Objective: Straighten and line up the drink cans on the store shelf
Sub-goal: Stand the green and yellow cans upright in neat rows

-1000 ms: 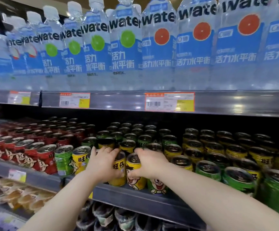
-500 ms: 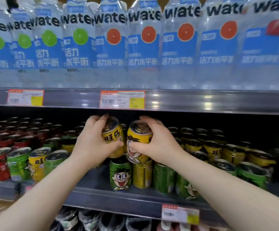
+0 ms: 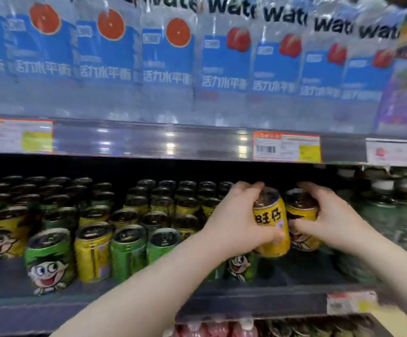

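My left hand [image 3: 239, 222] grips a yellow can [image 3: 271, 223] with black characters, lifted above the shelf and tilted a little. Right beside it my right hand [image 3: 329, 220] grips a second yellow can [image 3: 299, 215] with a cartoon face; the two cans touch. Below them a green cartoon can [image 3: 240, 266] stands on the middle shelf [image 3: 246, 305]. Rows of green and yellow cans [image 3: 129, 249] fill the shelf to the left, with a green front can [image 3: 47, 259] standing forward of the others.
Water bottles [image 3: 168, 66] line the upper shelf, whose edge [image 3: 148, 139] with price tags hangs just above my hands. Blurred green cans [image 3: 380, 215] stand at the right. A price tag [image 3: 351, 302] sits on the lower shelf lip, with bottles [image 3: 212, 328] beneath.
Both hands lifted the two yellow cans off the front row and carried them rightward along the shelf; the view swung right with them.
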The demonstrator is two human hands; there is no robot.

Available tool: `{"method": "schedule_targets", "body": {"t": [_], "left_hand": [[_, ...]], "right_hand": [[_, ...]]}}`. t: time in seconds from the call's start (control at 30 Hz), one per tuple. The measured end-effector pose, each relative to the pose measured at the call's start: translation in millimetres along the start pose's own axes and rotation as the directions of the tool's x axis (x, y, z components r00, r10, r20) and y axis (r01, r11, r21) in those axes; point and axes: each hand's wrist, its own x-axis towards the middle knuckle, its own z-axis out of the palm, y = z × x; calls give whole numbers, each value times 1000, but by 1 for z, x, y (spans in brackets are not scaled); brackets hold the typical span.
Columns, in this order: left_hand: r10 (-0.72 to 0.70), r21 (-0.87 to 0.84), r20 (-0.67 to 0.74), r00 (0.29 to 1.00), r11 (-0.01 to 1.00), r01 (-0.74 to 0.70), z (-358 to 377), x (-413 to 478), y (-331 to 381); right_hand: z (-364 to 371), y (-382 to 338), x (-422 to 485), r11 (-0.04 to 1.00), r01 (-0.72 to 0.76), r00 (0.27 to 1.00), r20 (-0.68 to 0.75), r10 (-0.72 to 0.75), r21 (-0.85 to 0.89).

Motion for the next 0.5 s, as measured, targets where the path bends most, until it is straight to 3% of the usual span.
{"method": "schedule_targets", "body": {"t": [0.07,0.23,0.4,0.5], "left_hand": [[-12,43,76,997,999,9,28,7,10],[-32,457,166,986,888,-48,80,19,7],[-131,620,171,977,785,-3,102,27,-7],[-126,632,195,973,775,-27,98,29,-6]], "right_hand": [[0,25,-1,998,-55,995,78,58,-40],[10,62,-3,991,-114,964,231,129,-74],[30,78,2,989,-120,941,308,143,-92],[32,73,6,983,-57,923,365,118,-175]]}}
